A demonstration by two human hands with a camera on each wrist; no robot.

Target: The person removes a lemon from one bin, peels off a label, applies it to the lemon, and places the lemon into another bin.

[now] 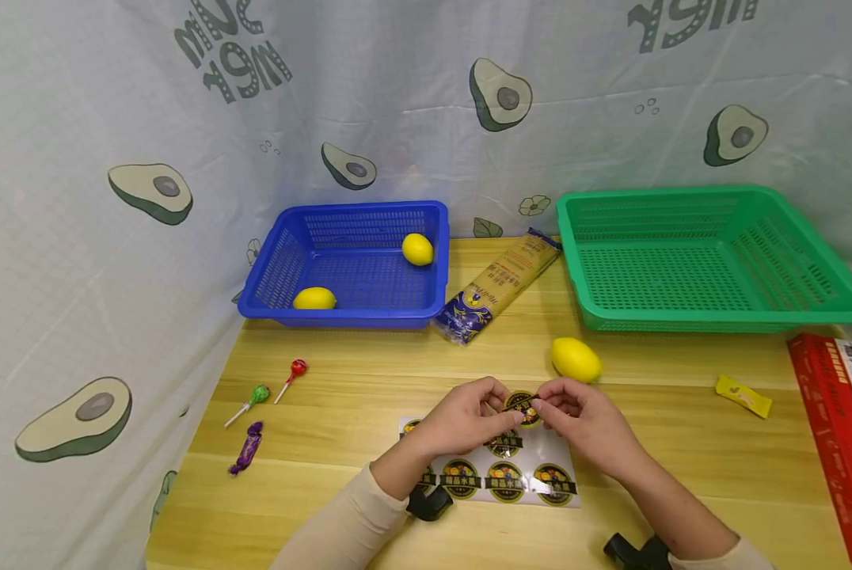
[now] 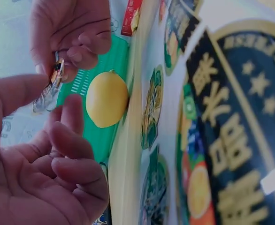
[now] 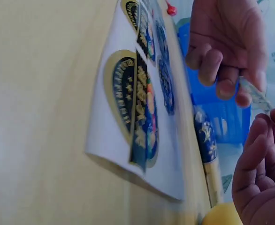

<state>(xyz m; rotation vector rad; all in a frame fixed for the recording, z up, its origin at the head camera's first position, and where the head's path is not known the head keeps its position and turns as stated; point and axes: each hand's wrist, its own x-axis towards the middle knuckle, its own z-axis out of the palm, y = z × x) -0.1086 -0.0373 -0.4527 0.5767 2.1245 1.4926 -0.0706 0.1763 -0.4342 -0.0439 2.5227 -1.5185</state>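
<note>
Sticker (image 1: 522,406) pinched betw. both hands, left (image 1: 465,417) & right (image 1: 583,419), face toward camera, band running left-right

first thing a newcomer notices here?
Both hands at front centre: the left hand and right hand pinch a round sticker between them, above the sticker sheet. Next, the lone lemon just behind them, then the blue basket back left and green basket back right.

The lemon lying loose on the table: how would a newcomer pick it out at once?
Start at the green basket at the table's far right. Just in front of its near left corner, on bare wood beyond the hands, lies the loose lemon. The other two lemons sit inside the blue basket.
</note>
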